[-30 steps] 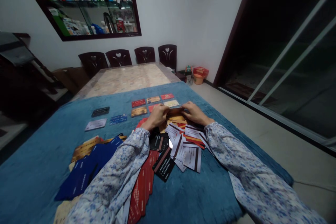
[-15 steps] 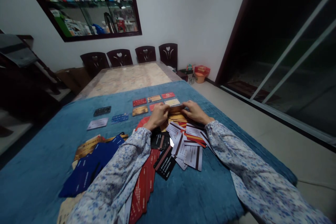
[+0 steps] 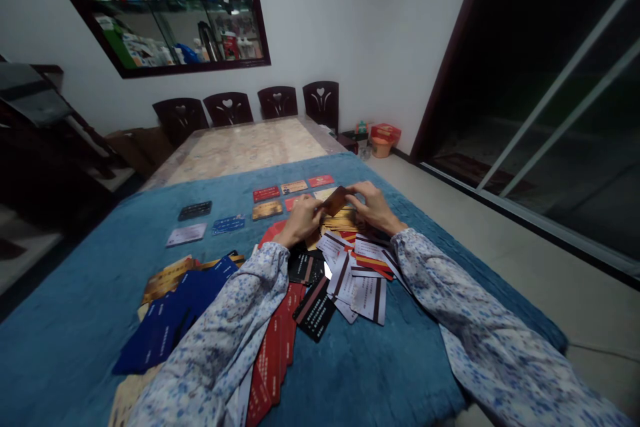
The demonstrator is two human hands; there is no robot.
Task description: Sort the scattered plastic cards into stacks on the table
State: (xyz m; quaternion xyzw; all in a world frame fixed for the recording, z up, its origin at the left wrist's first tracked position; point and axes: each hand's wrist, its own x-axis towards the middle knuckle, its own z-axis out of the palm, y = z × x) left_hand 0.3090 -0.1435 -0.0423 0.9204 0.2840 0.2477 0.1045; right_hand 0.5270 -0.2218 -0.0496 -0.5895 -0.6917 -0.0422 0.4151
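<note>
My left hand (image 3: pixel 300 221) and my right hand (image 3: pixel 371 207) meet over a heap of plastic cards on a blue cloth (image 3: pixel 90 293). Between their fingertips they pinch a brown card (image 3: pixel 336 200), tilted up off the heap. Under the hands lies a fan of gold cards (image 3: pixel 343 220). Toward me from the wrists are white cards with dark stripes (image 3: pixel 367 290), black cards (image 3: pixel 314 315), red cards (image 3: pixel 273 353) and a spread of dark blue cards (image 3: pixel 170 320).
Single cards lie in rows beyond the hands: red (image 3: pixel 265 194), gold (image 3: pixel 266 211), blue (image 3: pixel 227 224), black (image 3: pixel 195 211), white (image 3: pixel 187 235). The bare marble table top (image 3: pixel 240 147) runs on to several dark chairs (image 3: pixel 277 101). The cloth's right edge drops to the floor.
The brown card lay flat under both hands a second ago; now it is lifted and tilted between the fingertips. My right hand has risen slightly.
</note>
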